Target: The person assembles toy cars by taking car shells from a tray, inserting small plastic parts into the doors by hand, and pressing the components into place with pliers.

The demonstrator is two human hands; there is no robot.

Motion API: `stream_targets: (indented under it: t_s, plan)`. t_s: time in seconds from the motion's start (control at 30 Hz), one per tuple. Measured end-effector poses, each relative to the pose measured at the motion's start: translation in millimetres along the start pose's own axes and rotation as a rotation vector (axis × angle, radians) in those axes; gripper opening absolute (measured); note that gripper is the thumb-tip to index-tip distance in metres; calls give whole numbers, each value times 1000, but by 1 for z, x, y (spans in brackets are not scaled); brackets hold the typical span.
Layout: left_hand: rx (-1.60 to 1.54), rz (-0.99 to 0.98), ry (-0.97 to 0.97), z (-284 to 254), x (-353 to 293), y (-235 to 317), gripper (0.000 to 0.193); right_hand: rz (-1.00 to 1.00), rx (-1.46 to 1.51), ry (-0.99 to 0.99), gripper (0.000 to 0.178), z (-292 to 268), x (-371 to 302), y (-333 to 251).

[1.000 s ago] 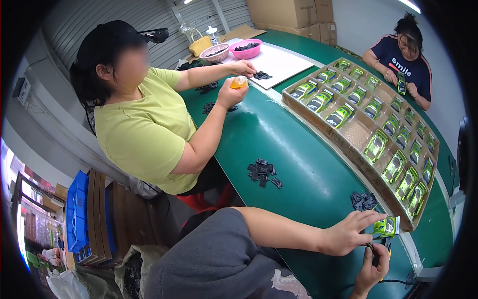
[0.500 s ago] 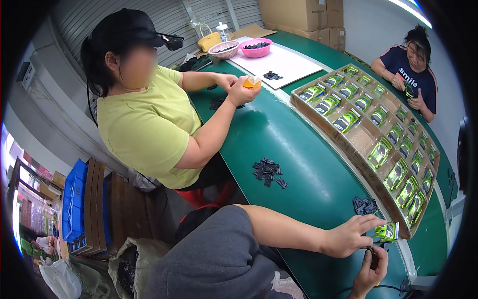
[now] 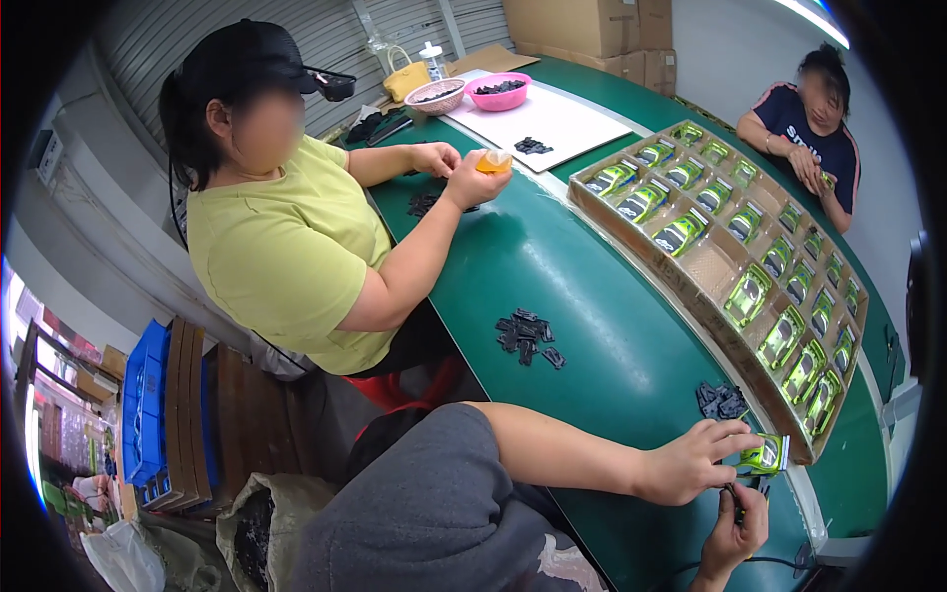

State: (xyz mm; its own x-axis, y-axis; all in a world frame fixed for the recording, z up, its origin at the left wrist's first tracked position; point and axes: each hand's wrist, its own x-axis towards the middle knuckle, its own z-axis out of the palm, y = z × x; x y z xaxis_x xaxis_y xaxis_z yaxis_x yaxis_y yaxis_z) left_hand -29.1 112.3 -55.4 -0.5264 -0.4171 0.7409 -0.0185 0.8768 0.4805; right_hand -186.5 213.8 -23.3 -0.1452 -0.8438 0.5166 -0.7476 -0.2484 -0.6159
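At the lower right, my left hand [image 3: 698, 460] is closed on a bright green toy car body shell [image 3: 763, 455], its fingers reaching over the near side. Just below it, my right hand [image 3: 736, 533] pinches a small dark part [image 3: 732, 490] between thumb and fingertips, held close to the shell's underside. The part's exact shape is too small to tell. A heap of small black plastic parts [image 3: 721, 402] lies on the green table [image 3: 612, 444] just beyond my left hand.
A cardboard tray [image 3: 681, 288] with dividers holds several green car shells. Another pile of black parts [image 3: 528, 336] lies mid-table. A co-worker in a yellow-green shirt [image 3: 286, 237] sits at left, another person [image 3: 811, 138] at far right. Pink baskets [image 3: 500, 103] stand at the back.
The view has shifted slightly. My hands keep nearly the same hold on the shell and small part. The far-right person has brought their hands together lower and tilted their head.
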Motion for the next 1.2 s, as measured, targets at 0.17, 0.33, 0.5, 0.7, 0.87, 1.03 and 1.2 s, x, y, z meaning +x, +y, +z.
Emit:
stream_targets:
  t_s: [0.17, 0.33, 0.5, 0.7, 0.87, 1.03, 1.2]
  plan:
    - [46, 25, 28, -23, 8, -2, 17, -85, 20, 38, 17, 9, 21, -25]
    - [136, 68, -10, -34, 16, -12, 16, -62, 118, 60, 20, 17, 33, -22]
    - [41, 182, 24, -31, 26, -17, 32, -112, 181, 112, 22, 13, 28, -10]
    - [-34, -340, -154, -34, 20, -7, 93, -124, 218, 85, 22, 11, 20, -2]
    - [61, -269, -107, -36, 22, -10, 66, -30, 204, 46, 22, 20, 19, -9]
    - [110, -270, -127, -32, 19, -8, 66, -33, 181, 43, 19, 28, 17, -9]
    - [131, -236, -102, -30, 18, -7, 65, -36, 126, 65, 18, 31, 16, -9]
